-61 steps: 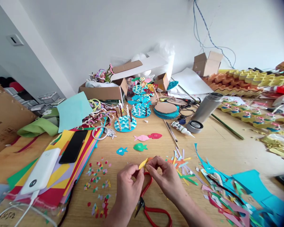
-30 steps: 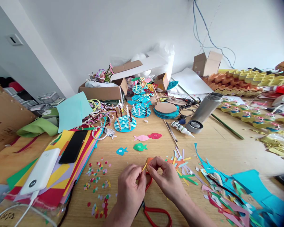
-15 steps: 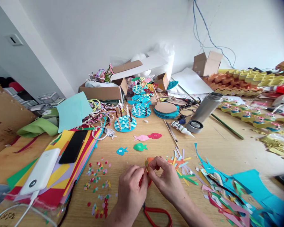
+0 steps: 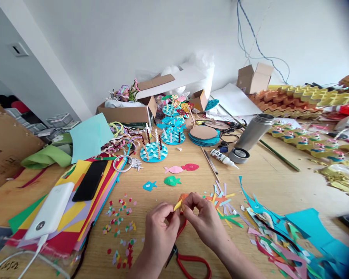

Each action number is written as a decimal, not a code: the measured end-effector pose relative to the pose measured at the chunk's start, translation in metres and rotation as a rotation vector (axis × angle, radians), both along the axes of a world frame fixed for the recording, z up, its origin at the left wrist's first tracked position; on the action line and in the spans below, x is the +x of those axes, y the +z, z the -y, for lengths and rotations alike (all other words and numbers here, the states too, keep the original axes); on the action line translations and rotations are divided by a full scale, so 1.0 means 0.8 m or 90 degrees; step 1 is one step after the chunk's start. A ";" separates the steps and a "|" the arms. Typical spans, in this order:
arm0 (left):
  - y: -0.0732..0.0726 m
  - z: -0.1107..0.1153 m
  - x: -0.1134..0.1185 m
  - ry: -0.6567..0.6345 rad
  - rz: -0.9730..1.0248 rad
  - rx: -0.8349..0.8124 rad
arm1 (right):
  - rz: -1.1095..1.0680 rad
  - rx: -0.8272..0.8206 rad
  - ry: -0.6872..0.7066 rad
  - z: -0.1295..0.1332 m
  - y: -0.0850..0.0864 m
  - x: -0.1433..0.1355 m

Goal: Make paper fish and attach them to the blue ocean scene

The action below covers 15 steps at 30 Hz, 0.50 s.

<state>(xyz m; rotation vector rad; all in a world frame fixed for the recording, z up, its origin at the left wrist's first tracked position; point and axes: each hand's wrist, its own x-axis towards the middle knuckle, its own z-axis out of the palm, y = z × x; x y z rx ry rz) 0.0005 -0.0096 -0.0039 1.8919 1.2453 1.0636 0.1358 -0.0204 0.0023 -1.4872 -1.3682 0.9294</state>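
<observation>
Yellow paper pc. [image 4: 178,204] near ctr, pinched by fingertips of L hand [image 4: 159,228] and R hand [image 4: 206,221], above red-handled scissors [image 4: 189,257]. Risk: thin stock could crease or tear if hands pull unevenly. Low wrist might snag scissors, jolt grip. L hand drifting L could scatter confetti [image 4: 130,252]. Glue btl. [image 4: 221,157] on its side, far R of hands; might seep if uncapped, cap state unclear.

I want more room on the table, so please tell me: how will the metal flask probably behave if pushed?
The flask may tip if pushed high up, because it is tall and narrow. Its side looks smooth, so it could be slippery. The cap seems off, so any contents might spill; I cannot see inside.
</observation>
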 end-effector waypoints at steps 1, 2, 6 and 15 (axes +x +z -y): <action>0.002 -0.001 0.000 0.000 0.016 -0.036 | -0.012 -0.003 0.002 0.000 -0.001 0.000; 0.003 -0.001 -0.001 -0.002 0.033 -0.073 | -0.025 -0.006 0.004 0.000 -0.001 0.001; 0.004 -0.005 -0.004 -0.009 0.126 -0.219 | -0.067 -0.018 0.007 -0.001 -0.004 0.001; 0.001 -0.009 -0.008 0.022 0.325 -0.363 | -0.117 -0.018 -0.016 -0.003 -0.006 0.002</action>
